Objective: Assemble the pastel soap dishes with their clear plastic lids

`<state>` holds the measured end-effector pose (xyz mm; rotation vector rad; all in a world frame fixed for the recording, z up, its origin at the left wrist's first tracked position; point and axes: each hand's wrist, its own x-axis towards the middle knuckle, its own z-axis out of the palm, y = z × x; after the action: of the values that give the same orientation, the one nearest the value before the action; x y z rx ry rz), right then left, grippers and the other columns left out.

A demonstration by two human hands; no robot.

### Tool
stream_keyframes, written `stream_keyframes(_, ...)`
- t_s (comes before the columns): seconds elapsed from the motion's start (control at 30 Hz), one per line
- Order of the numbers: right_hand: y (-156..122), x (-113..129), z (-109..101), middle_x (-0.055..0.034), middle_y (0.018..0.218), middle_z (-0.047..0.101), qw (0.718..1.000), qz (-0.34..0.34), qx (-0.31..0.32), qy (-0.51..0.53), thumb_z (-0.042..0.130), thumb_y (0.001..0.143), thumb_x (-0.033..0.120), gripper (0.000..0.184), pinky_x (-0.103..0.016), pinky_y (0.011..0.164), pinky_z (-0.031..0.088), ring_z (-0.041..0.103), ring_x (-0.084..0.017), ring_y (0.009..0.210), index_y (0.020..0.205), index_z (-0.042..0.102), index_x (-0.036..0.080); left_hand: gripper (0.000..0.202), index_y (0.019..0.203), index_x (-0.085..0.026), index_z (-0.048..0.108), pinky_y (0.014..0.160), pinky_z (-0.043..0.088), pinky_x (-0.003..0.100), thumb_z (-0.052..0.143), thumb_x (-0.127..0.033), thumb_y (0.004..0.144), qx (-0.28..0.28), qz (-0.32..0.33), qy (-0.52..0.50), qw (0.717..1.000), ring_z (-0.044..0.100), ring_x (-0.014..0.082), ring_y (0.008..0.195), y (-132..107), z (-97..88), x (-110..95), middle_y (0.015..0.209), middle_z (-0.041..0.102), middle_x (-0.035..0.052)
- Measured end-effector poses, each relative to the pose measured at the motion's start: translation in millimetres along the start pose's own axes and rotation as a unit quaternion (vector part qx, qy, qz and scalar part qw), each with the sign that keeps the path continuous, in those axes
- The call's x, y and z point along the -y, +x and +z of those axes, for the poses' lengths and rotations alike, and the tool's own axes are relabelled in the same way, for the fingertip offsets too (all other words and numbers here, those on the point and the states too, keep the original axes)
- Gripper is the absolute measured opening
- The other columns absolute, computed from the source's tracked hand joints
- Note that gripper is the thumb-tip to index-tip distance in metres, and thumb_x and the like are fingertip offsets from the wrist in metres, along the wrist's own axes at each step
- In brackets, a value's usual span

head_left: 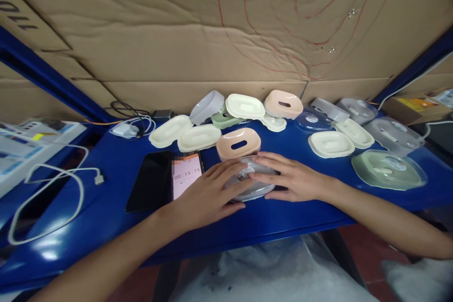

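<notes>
My left hand (208, 193) and my right hand (290, 178) both lie over a clear oval plastic lid (252, 180) on the blue table (106, 207). The fingers of both hands press down on its top and curl round its sides. Directly behind the lid stands a pink oval soap-dish base (238, 142) with a slot in its top. To the left of my left hand lie a phone showing a timer (187, 177) and a dark phone (148, 180).
Several cream, pink, green and grey soap-dish parts (245, 106) lie along the back. Clear lids (388, 168) lie at the right. White cables (53, 184) and a charger (124, 129) lie at the left. A cardboard wall (226, 28) stands behind.
</notes>
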<state>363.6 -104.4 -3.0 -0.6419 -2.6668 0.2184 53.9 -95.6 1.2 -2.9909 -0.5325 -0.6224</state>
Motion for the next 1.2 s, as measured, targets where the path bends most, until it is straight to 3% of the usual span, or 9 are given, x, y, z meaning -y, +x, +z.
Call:
stream_keyframes(0.17, 0, 2, -4, -0.0151, 0.164, 0.051, 0.999, 0.01, -0.024, 0.04, 0.071, 0.099, 0.056, 0.096, -0.052, 0.126, 0.045, 0.044, -0.029, 0.156, 0.174, 0.019, 0.026, 0.068, 0.148, -0.022, 0.052, 0.115, 0.055, 0.057, 0.085, -0.033, 0.09, 0.008, 0.006, -0.021, 1.0, 0.05, 0.0376, 0.147, -1, 1.4, 0, 0.155, 0.052, 0.0185)
stream_keyframes(0.23, 0, 4, -5, -0.0159, 0.164, 0.05, 0.999, 0.015, -0.02, 0.041, 0.071, 0.098, 0.06, 0.096, -0.053, 0.126, 0.044, 0.044, -0.031, 0.155, 0.173, 0.021, 0.026, 0.069, 0.149, -0.022, 0.052, 0.115, 0.055, 0.057, 0.085, -0.034, 0.09, 0.011, 0.012, -0.027, 1.0, 0.05, 0.0372, 0.147, -1, 2.3, 0, 0.155, 0.051, 0.0183)
stream_keyframes(0.33, 1, 7, -1, -0.0191, 0.171, 0.037, 0.999, 0.024, -0.009, 0.023, 0.073, 0.094, 0.065, 0.101, -0.056, 0.128, 0.04, 0.036, -0.034, 0.159, 0.173, 0.024, 0.024, 0.068, 0.15, -0.022, 0.052, 0.115, 0.056, 0.057, 0.084, -0.036, 0.091, 0.01, 0.016, -0.028, 0.999, 0.051, 0.0375, 0.146, -2, 3.9, 1, 0.155, 0.051, 0.0189)
stream_keyframes(0.43, 2, 7, 6, -0.0206, 0.174, 0.03, 0.999, 0.026, -0.005, 0.022, 0.073, 0.097, 0.059, 0.098, -0.054, 0.128, 0.04, 0.031, -0.035, 0.162, 0.173, 0.022, 0.024, 0.063, 0.149, -0.021, 0.052, 0.116, 0.054, 0.059, 0.08, -0.034, 0.094, 0.012, 0.01, -0.03, 0.999, 0.05, 0.038, 0.147, -2, 4.8, 2, 0.158, 0.05, 0.0198)
stream_keyframes(0.63, 1, 5, 3, -0.0172, 0.169, 0.041, 1.0, 0.02, -0.02, 0.014, 0.073, 0.099, 0.049, 0.085, -0.056, 0.124, 0.044, 0.037, -0.034, 0.158, 0.17, 0.032, 0.026, 0.056, 0.148, -0.023, 0.052, 0.116, 0.053, 0.061, 0.074, -0.033, 0.099, -0.023, 0.02, -0.022, 0.999, 0.049, 0.0376, 0.148, 1, 1.1, 2, 0.158, 0.049, 0.0195)
stream_keyframes(0.83, -10, 3, -39, -0.0112, 0.169, 0.044, 0.997, 0.069, -0.017, -0.037, 0.072, 0.1, 0.045, 0.074, -0.058, 0.125, 0.043, 0.043, -0.034, 0.156, 0.165, 0.042, 0.03, 0.04, 0.141, -0.023, 0.057, 0.111, 0.056, 0.056, 0.067, -0.027, 0.103, -0.073, 0.038, 0.018, 0.996, 0.054, 0.0352, 0.141, 3, -8.5, -2, 0.155, 0.049, 0.0195)
stream_keyframes(1.0, -40, -6, -84, -0.0079, 0.167, 0.048, 0.98, 0.174, -0.067, -0.064, 0.077, 0.095, 0.048, 0.072, -0.058, 0.125, 0.043, 0.049, -0.035, 0.152, 0.16, 0.048, 0.036, 0.036, 0.139, -0.024, 0.064, 0.111, 0.054, 0.054, 0.065, -0.026, 0.103, -0.04, 0.019, 0.039, 0.998, 0.059, 0.0348, 0.135, 4, -9.6, -3, 0.154, 0.054, 0.017)
stream_keyframes(1.1, -67, -10, -113, -0.0076, 0.164, 0.052, 0.962, 0.228, -0.116, -0.098, 0.078, 0.094, 0.049, 0.07, -0.056, 0.125, 0.042, 0.052, -0.035, 0.15, 0.157, 0.051, 0.036, 0.036, 0.14, -0.025, 0.066, 0.111, 0.054, 0.054, 0.061, -0.025, 0.105, -0.019, 0.013, 0.043, 0.999, 0.06, 0.0338, 0.132, 4, -7.5, -2, 0.152, 0.056, 0.0147)
stream_keyframes(1.2, -99, -22, -144, -0.0115, 0.156, 0.06, 0.922, 0.287, -0.178, -0.192, 0.078, 0.093, 0.055, 0.066, -0.05, 0.125, 0.041, 0.056, -0.034, 0.145, 0.151, 0.059, 0.029, 0.036, 0.141, -0.025, 0.065, 0.11, 0.054, 0.054, 0.058, -0.025, 0.106, -0.006, 0.017, 0.044, 0.999, 0.061, 0.0333, 0.132, 3, -5.3, -2, 0.151, 0.058, 0.0142)
